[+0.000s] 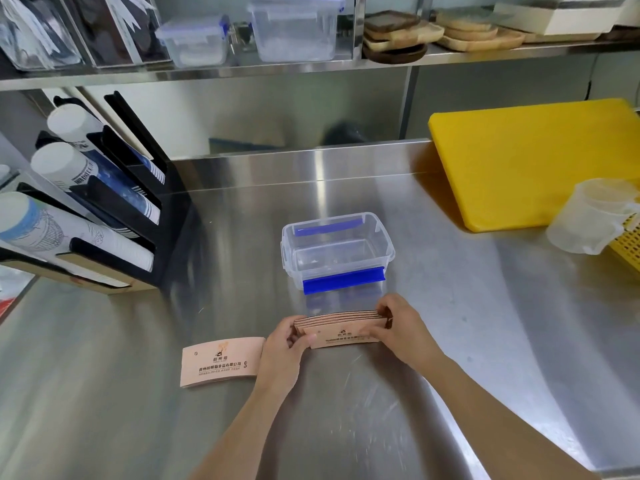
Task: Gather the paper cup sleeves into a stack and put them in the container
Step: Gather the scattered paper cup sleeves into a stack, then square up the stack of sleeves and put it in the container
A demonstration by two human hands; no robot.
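Note:
A stack of several tan paper cup sleeves [341, 330] stands on edge on the steel counter, just in front of the clear plastic container [337, 249] with blue clips. My left hand [285, 348] grips the stack's left end and my right hand [401, 329] grips its right end. The container is open and looks empty. Another small pile of sleeves [221, 362] lies flat on the counter to the left of my left hand, printed side up.
A black cup dispenser rack [104, 216] with white paper cups stands at the left. A yellow cutting board [533, 161] leans at the back right, beside a clear measuring jug [595, 216] and a yellow basket [628, 244]. Shelves above hold boxes and wooden trays.

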